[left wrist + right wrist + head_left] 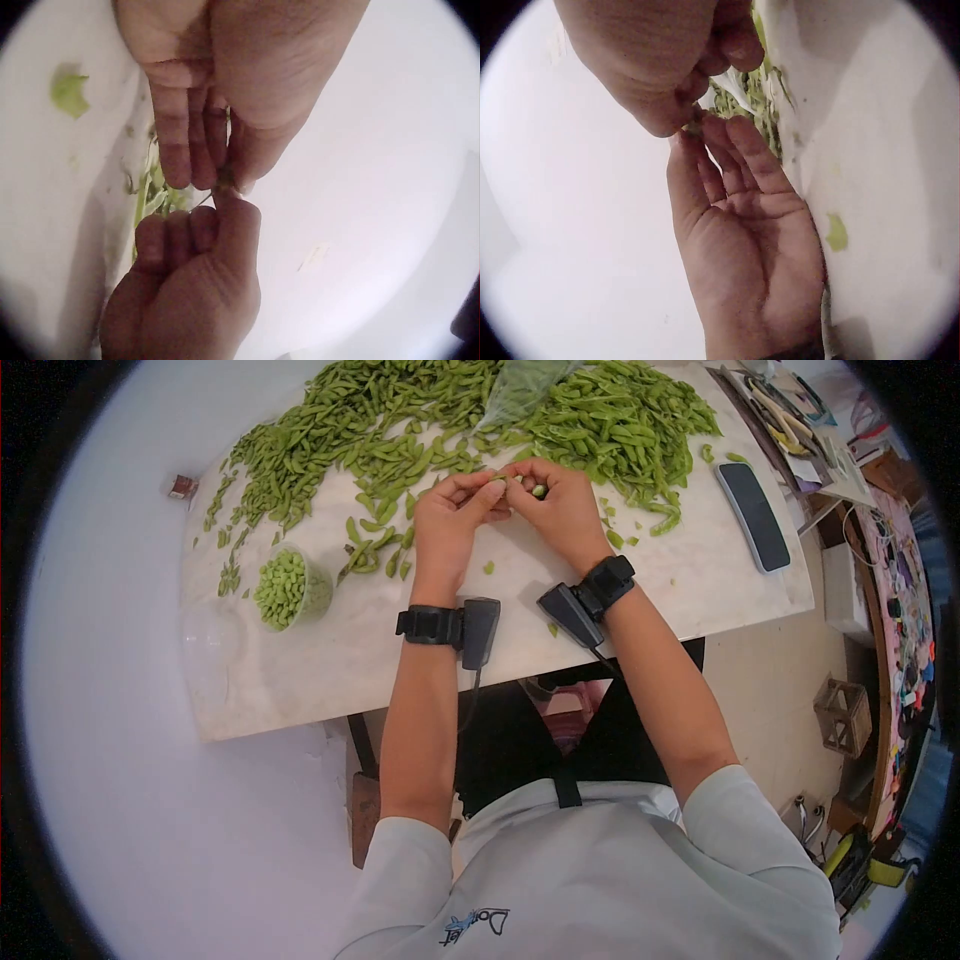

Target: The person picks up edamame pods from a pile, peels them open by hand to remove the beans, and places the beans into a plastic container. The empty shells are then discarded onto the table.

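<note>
1. The left hand (450, 525) has its thumb and fingertips pinched on a small green pod (498, 478), largely hidden by the fingers; its other fingers are fairly straight in the left wrist view.
2. The right hand (558, 510) meets it tip to tip, thumb and forefinger on the same pod, the remaining fingers curled in. Another bit of green (540, 491) shows among its fingers.
3. Both hands are above the counter (640, 585), at the near edge of the pods.
4. A broad heap of green pods (310, 455) spreads beyond the hands and to the left, with loose ones trailing toward the cup.
5. A brighter green heap (620, 425) lies beyond the right hand, and a clear plastic bag (525, 390) rests between the two heaps.
6. The translucent cup (318, 588), filled with shelled green beans (280, 588), stands on the counter left of the left hand.
7. A phone (753, 518) lies face up near the counter's right edge.
8. Small green scraps (489, 568) are scattered near the wrists. Each wrist wears a black strap with a dark device.
</note>
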`<move>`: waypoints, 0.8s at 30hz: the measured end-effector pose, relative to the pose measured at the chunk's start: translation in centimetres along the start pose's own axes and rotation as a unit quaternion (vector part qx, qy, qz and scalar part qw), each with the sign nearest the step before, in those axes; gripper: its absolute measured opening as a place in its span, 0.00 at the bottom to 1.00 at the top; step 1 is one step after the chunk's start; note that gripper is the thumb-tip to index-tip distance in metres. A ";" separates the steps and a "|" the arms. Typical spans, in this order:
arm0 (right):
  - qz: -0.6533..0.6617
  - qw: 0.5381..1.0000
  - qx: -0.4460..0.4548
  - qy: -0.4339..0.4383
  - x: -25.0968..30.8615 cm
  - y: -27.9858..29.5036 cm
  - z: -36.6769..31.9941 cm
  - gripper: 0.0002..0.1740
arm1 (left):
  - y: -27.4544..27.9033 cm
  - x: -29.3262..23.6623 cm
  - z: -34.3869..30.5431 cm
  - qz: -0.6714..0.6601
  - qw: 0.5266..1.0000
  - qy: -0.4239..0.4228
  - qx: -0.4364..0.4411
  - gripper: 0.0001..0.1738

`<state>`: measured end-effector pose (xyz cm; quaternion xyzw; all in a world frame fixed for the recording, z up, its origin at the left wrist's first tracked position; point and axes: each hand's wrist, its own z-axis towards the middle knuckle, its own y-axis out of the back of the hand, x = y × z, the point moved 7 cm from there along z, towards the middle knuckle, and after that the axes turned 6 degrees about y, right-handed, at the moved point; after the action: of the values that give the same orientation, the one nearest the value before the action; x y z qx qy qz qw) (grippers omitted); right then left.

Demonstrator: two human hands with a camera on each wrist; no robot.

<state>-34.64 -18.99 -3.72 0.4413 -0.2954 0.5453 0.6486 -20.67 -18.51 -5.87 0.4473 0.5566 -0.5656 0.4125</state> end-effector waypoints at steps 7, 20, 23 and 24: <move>0.057 0.992 -0.108 -0.037 -1.4 1.4 -0.1 0.14 | -0.4 -0.4 -0.1 -0.055 0.998 0.012 0.028 0.17; 0.145 0.986 0.071 -0.045 0.0 -1.4 -0.4 0.16 | 0.7 -0.5 0.1 0.025 0.997 -0.060 -0.036 0.11; 0.134 0.989 0.057 -0.032 -0.2 -1.3 -0.3 0.15 | 0.6 -1.0 -0.1 0.097 0.991 -0.082 -0.051 0.11; 0.133 0.989 0.053 -0.028 -0.4 -1.2 -0.2 0.15 | 0.5 -1.1 -0.1 0.117 0.988 -0.092 -0.049 0.11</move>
<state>-33.55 -18.96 -4.44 0.4470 -0.3400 0.6291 0.5373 -19.94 -18.46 -4.91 0.4342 0.4875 -0.5243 0.5468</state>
